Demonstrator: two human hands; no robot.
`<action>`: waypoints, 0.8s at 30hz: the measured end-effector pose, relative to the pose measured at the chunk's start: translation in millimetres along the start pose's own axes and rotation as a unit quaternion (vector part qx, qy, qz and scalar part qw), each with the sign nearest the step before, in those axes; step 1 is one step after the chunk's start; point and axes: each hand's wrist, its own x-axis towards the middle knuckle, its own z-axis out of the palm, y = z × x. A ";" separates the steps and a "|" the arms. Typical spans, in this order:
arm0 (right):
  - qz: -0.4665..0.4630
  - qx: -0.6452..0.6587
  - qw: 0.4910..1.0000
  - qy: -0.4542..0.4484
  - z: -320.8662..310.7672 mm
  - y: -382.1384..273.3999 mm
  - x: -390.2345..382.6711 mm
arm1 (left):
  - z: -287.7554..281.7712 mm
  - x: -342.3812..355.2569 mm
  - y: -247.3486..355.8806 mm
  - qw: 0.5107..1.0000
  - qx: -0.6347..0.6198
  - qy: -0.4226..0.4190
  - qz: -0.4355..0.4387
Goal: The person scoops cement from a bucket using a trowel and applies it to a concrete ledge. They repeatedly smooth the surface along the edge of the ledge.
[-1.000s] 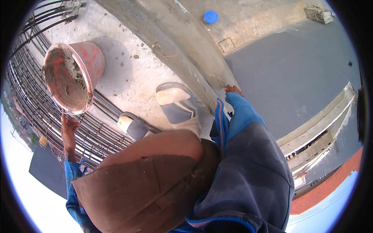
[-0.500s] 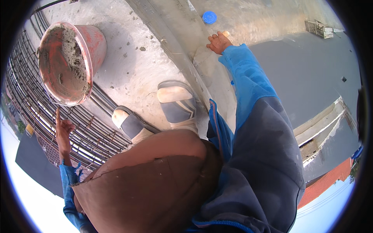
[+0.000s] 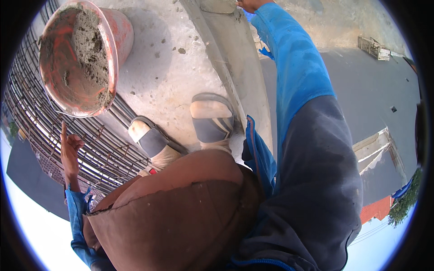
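My left hand (image 3: 71, 149) is just below the bucket rim, index finger stretched up and the others loosely bent, holding nothing visible. The fingertip nearly meets the wire handle; I cannot tell whether they touch. The tilted reddish bucket (image 3: 123, 34), smeared with grey, holds wet mortar (image 3: 88, 43). At the top edge, partly cut off, my right hand (image 3: 254, 4) is closed on what looks like a trowel, its grip mostly out of view. A grey, blade-like shape (image 3: 218, 5) lies beside it, over a concrete ledge (image 3: 217, 56).
Long steel reinforcing bars (image 3: 90, 153) run along the left. My sandalled feet (image 3: 211, 115) stand on the pale concrete slab (image 3: 169, 74), spotted with mortar crumbs. A grey lower surface (image 3: 343, 81) spreads out on the right, with a small wooden crate (image 3: 373, 48) near the wall.
My right hand has moved up to the picture's top edge, so less of it shows. The blue round thing is now almost hidden by the sleeve. My left hand stays by the bucket.
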 end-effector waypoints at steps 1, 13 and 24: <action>0.016 0.057 0.998 -0.031 26.9 24.2 7.5 | 6.4 13.3 4.9 1.000 -0.003 -0.015 0.005; 0.208 0.310 0.919 -0.125 326.5 -35.9 -308.1 | 27.0 18.2 42.2 0.999 0.027 -0.005 0.018; 0.259 0.417 0.871 0.006 324.4 -53.5 -369.5 | 41.5 4.4 121.9 0.998 -0.038 -0.019 0.041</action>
